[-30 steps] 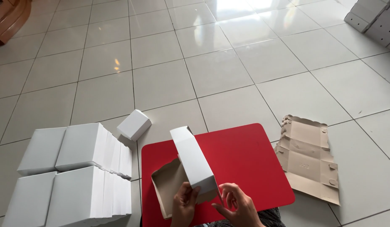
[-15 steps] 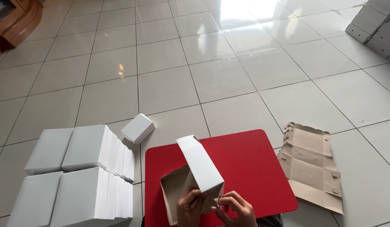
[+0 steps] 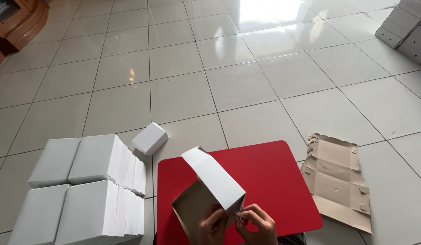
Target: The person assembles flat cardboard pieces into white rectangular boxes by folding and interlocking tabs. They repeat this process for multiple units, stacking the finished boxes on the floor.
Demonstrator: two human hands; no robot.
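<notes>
Both hands meet at the near corner of a half-formed white cardboard box. The right hand pinches a small flap or tab at that corner between fingertips, and the left hand is clamped on the box wall just beside it, bracing the brown inside face. The box is held tilted just above the near edge of a red mat, its white lid panel rising up and away to the left, its open mouth showing plain brown board.

By the look of it the step in hand is closing up one corner of the box: a tab is being worked into place. The next move, I'd judge, calls for a firm push of that tab while the left hand keeps the wall square, since the board will flex and the panel could spring open.

To the right of the mat a stack of flat, unfolded brown blanks lies on the tiled floor. To the left stand stacks of folded white boxes, with one small finished white box just beyond them. More white boxes sit at the far right.
</notes>
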